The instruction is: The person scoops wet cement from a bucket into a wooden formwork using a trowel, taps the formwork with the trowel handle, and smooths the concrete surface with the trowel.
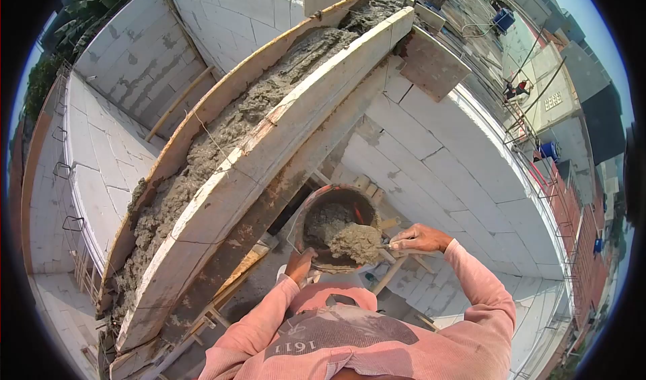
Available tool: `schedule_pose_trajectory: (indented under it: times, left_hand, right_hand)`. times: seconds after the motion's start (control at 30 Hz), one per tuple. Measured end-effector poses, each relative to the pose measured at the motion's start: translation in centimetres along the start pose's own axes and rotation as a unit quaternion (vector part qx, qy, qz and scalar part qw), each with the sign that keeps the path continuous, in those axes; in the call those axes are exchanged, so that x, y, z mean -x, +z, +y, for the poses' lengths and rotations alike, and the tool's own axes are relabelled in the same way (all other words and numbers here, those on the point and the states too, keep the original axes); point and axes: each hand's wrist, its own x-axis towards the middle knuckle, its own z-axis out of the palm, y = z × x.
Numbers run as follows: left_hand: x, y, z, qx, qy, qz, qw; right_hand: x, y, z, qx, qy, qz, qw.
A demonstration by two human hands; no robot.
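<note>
My right hand (422, 237) is closed around the handle of a trowel (387, 253). A heap of wet concrete (356, 243) covers its blade, above the near right part of a bucket (319, 195). More grey concrete (326, 222) lies inside the bucket. At the near left of the bucket, my left hand (300, 266) is closed on the rim; its fingers are partly hidden. Beyond the bucket, a long formwork trough of boards (269, 134) runs diagonally up to the right, filled with rough wet concrete (232, 114).
White block walls (437, 137) stand to the right and on the left (101, 178). Tie wires (214, 134) cross the formwork. A board (434, 63) sticks out at its far end. Wooden props (390, 275) and planks are below. Far right, a person (517, 89) is on a roof near blue drums (550, 151).
</note>
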Motion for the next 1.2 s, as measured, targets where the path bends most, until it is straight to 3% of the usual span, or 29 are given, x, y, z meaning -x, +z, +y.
schedule_pose_trajectory:
  times: [0.1, 0.2, 0.27, 0.37, 0.43, 0.5, 0.6, 0.63, 0.7, 0.8, 0.9, 0.93, 1.07, 1.17, 1.2]
  left_hand:
    - [-0.4, 0.4, -0.3, 0.005, 0.074, 0.031, 0.997]
    - [-0.9, -0.1, -0.8, 0.003, 0.084, 0.027, 0.996]
    - [-1.3, 0.0, -1.0, -0.025, 0.098, 0.032, 0.994]
    - [-1.7, 0.8, -1.7, 0.054, 0.052, 0.084, 0.994]
    - [-1.5, 1.2, -1.8, 0.083, 0.051, 0.086, 0.991]
    - [-2.5, 0.5, -2.7, 0.097, 0.050, 0.087, 0.990]
    - [-3.0, 0.4, -3.7, 0.089, 0.059, 0.104, 0.989]
    - [-2.3, 1.0, -3.0, 0.084, 0.065, 0.111, 0.988]
    - [-0.9, 2.5, -1.8, 0.143, 0.054, 0.138, 0.979]
    - [-3.8, 1.7, -4.6, 0.167, 0.081, 0.135, 0.973]
    - [-3.7, 1.9, -3.9, 0.152, 0.059, 0.140, 0.977]
    - [-3.5, 2.4, -3.7, 0.167, 0.054, 0.139, 0.975]
    - [-5.2, 2.7, -5.0, 0.205, 0.073, 0.148, 0.965]
    - [-3.5, 4.2, -2.4, 0.206, 0.041, 0.148, 0.966]
    - [-2.5, 4.8, -1.2, 0.203, 0.018, 0.147, 0.968]
  right_hand:
    - [2.0, -5.2, -4.7, -0.013, 0.048, -0.011, 0.999]
    - [4.6, -12.2, -10.8, -0.043, 0.095, -0.013, 0.994]
    - [6.3, -17.5, -14.7, -0.026, 0.093, 0.000, 0.995]
    - [8.5, -25.4, -21.9, -0.046, 0.058, 0.042, 0.996]
    - [9.0, -31.3, -24.7, 0.052, -0.020, 0.111, 0.992]
    - [9.5, -35.2, -29.8, 0.083, -0.015, 0.161, 0.983]
    - [8.0, -38.3, -34.5, 0.236, -0.066, 0.274, 0.930]
    - [6.7, -39.2, -35.6, 0.341, -0.037, 0.298, 0.891]
    - [3.9, -40.4, -36.0, 0.465, -0.091, 0.335, 0.814]
    - [-1.5, -42.8, -34.7, 0.669, -0.209, 0.283, 0.655]
    - [-2.5, -40.7, -34.4, 0.683, -0.172, 0.297, 0.645]
    - [-2.4, -42.1, -33.7, 0.688, -0.202, 0.299, 0.629]
    - [0.2, -44.6, -33.9, 0.711, -0.171, 0.318, 0.604]
    - [1.1, -42.8, -36.5, 0.706, -0.054, 0.287, 0.645]
    - [0.5, -42.8, -36.2, 0.711, -0.091, 0.276, 0.640]
